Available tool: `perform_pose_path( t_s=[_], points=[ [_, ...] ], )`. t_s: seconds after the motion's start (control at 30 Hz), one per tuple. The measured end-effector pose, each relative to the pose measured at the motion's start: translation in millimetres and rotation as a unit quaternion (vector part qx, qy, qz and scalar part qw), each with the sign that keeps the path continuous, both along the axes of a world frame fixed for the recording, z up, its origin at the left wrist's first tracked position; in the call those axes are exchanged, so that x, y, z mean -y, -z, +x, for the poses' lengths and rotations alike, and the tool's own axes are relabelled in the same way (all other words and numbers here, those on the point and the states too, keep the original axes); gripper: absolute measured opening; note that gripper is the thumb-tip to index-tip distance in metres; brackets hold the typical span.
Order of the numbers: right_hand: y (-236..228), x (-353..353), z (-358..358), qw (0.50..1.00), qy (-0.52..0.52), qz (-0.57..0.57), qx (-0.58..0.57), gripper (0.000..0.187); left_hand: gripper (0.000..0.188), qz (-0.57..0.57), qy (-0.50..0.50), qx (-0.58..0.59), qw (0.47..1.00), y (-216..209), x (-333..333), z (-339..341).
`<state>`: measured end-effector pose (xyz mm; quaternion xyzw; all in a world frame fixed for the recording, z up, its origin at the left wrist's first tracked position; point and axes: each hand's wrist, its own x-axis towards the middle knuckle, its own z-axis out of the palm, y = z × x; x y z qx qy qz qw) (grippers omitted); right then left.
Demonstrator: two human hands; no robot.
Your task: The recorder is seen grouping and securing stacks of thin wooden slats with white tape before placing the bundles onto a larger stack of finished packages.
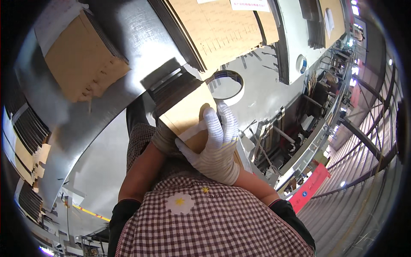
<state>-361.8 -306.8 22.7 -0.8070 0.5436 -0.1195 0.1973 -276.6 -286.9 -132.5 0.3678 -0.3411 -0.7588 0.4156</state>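
A stack of thin dark sheets with a tan paper face (185,112) is held up in front of my apron. My left hand (166,138), in a light glove, supports its near left side; most of its fingers are hidden behind the stack. Over the near right corner lies my right hand (217,150), in a white striped glove, gripping the stack with thumb and fingers. A strip of whitish tape (193,130) crosses the tan face beneath that hand. Just beyond the right fingertips sits a large roll of tape (234,97) on the work surface.
A larger tan-faced stack (222,36) lies straight ahead. Another tan stack (81,60) rests on the shiny metal table (92,122) at the left, with several dark stacks (28,128) farther left. A smaller tape roll (301,64) is at the right, near another stack (332,25).
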Motion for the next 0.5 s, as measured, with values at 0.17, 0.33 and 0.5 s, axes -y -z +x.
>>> perform_pose_path(
  t_s=[0.17, 0.33, 0.5],
  points=[
    [-3, 15, 20, 0.999, 0.008, -0.030, -0.037, 0.104, 0.053, 0.153, -0.089, -0.319, 0.931, 3, 11, 10],
    [11, 15, 19, 0.998, 0.012, -0.054, -0.035, 0.102, 0.048, 0.173, -0.158, -0.337, 0.912, 44, 17, 22],
    [12, 16, 19, 0.997, 0.020, -0.040, -0.069, 0.103, 0.045, 0.144, -0.115, -0.239, 0.953, 85, 20, 30]
  ],
)
